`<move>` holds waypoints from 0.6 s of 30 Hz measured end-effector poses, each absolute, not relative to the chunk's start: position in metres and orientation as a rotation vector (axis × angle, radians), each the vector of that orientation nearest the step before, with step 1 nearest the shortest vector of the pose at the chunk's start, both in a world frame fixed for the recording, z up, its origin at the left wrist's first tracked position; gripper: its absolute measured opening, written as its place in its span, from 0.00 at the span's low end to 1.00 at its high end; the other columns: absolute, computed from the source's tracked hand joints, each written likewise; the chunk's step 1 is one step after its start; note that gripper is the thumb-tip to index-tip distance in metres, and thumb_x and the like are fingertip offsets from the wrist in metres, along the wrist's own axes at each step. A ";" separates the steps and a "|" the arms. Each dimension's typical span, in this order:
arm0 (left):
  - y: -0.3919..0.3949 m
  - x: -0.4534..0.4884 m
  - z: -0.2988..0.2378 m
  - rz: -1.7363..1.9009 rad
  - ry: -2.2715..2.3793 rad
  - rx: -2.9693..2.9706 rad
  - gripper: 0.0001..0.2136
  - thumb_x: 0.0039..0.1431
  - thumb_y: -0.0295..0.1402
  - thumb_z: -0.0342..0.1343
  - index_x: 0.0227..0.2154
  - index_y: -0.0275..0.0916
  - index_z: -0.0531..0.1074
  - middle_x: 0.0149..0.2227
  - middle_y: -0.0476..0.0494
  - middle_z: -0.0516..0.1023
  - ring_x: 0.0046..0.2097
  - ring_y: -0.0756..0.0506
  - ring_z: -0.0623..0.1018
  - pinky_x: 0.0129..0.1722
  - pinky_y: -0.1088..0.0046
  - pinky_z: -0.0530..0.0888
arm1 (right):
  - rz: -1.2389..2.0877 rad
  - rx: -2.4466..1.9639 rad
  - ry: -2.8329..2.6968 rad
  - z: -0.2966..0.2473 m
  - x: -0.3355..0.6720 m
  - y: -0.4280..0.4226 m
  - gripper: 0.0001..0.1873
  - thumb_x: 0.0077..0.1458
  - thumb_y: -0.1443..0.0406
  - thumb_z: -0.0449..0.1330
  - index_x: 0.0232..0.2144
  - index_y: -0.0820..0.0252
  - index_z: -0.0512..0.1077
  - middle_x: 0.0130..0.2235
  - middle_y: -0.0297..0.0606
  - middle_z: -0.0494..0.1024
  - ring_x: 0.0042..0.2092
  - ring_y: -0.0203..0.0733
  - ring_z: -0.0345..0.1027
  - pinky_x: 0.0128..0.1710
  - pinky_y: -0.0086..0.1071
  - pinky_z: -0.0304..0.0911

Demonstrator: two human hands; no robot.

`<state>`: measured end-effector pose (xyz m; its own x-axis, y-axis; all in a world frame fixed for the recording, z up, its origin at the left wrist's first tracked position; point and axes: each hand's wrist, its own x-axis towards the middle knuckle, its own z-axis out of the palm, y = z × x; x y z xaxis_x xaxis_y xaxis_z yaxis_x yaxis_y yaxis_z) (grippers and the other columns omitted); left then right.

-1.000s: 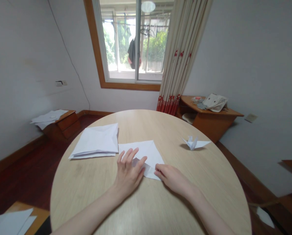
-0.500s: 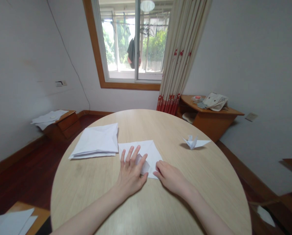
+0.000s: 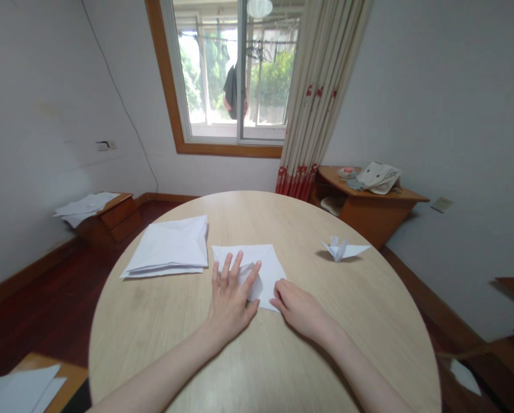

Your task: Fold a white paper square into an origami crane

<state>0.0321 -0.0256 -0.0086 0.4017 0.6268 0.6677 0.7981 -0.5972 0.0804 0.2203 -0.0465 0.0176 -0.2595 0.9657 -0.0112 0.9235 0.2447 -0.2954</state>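
A white sheet of paper (image 3: 265, 267) lies on the round table in front of me, with a raised fold casting a grey shade near its middle. My left hand (image 3: 232, 292) rests over its left part, fingers spread and the thumb by the near edge. At the sheet's right corner my right hand (image 3: 298, 307) has its fingers curled in, thumb against the forefinger, pinching the paper's edge. The left hand's palm hides the paper's near left portion.
A stack of white paper (image 3: 168, 246) sits left of the sheet on the round table (image 3: 257, 367). A folded paper crane (image 3: 341, 250) stands to the right. Farther back are a corner desk (image 3: 369, 212) with a cloth bag (image 3: 380, 178), and a low cabinet (image 3: 117, 218) bearing papers.
The sheet has turned slightly, its far corners shifting a little right. The left fingers have moved slightly over the fold; the right hand keeps its place at the corner.
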 end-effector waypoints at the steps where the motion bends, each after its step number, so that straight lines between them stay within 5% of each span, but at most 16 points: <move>1: -0.025 0.032 -0.009 -0.979 -1.266 -2.401 0.37 0.51 0.38 0.62 0.63 0.46 0.53 0.67 0.34 0.46 0.67 0.29 0.47 0.62 0.44 0.45 | 0.373 -1.792 -2.333 0.017 0.221 -0.046 0.04 0.62 0.67 0.53 0.32 0.59 0.64 0.36 0.39 0.73 0.36 0.41 0.67 0.33 0.31 0.54; 8: -0.019 0.033 -0.013 -0.949 -1.288 -2.448 0.40 0.54 0.34 0.57 0.65 0.35 0.43 0.65 0.29 0.52 0.66 0.33 0.50 0.63 0.45 0.47 | 0.419 -1.787 -2.319 0.018 0.222 -0.044 0.07 0.62 0.70 0.50 0.31 0.59 0.64 0.36 0.39 0.72 0.36 0.40 0.65 0.34 0.30 0.54; 18: -0.014 0.032 -0.012 -1.001 -1.322 -2.533 0.42 0.52 0.33 0.57 0.66 0.35 0.39 0.65 0.28 0.50 0.66 0.31 0.49 0.62 0.43 0.49 | 0.345 -1.801 -2.380 0.015 0.220 -0.041 0.11 0.64 0.71 0.46 0.32 0.61 0.66 0.37 0.42 0.73 0.37 0.41 0.66 0.36 0.31 0.54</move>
